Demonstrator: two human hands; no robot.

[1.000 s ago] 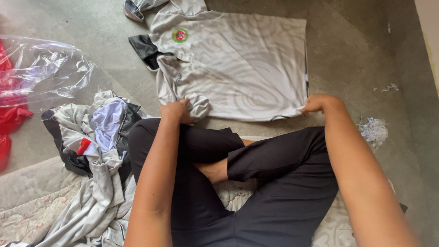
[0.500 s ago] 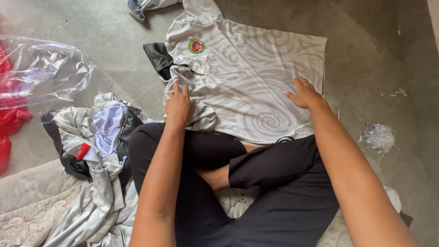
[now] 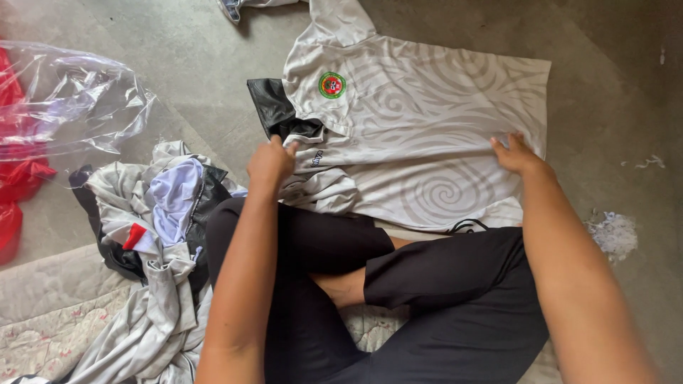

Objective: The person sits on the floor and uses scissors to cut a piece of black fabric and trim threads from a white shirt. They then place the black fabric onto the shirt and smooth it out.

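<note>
A grey concrete floor (image 3: 171,85) fills most of the view, and a person sits on it cross-legged in black trousers (image 3: 427,299), knees spread wide. Spread flat on the floor just ahead of the knees lies a pale grey jersey (image 3: 427,121) patterned with faint swirls, its near edge folded over on itself so that a doubled band runs across the cloth. A black sleeve (image 3: 274,107) of the jersey sticks out on the left, and a round red and green badge (image 3: 331,84) sits on the chest near the collar.

To the left of the legs a heap of crumpled clothes (image 3: 156,242) in grey, white and black rests partly on a pale floral mat (image 3: 50,320). Beyond it, a clear plastic bag (image 3: 78,99) lies puffed up, touching red cloth (image 3: 18,178) at the left edge. A small scrap of shredded white paper (image 3: 613,233) lies on the floor to the right.

The left hand (image 3: 270,162) is closed on the folded edge of the jersey by the black sleeve, fingers curled into the bunched cloth. The right hand (image 3: 514,153) pinches the same fold at the jersey's right side, fingers together on the cloth.
</note>
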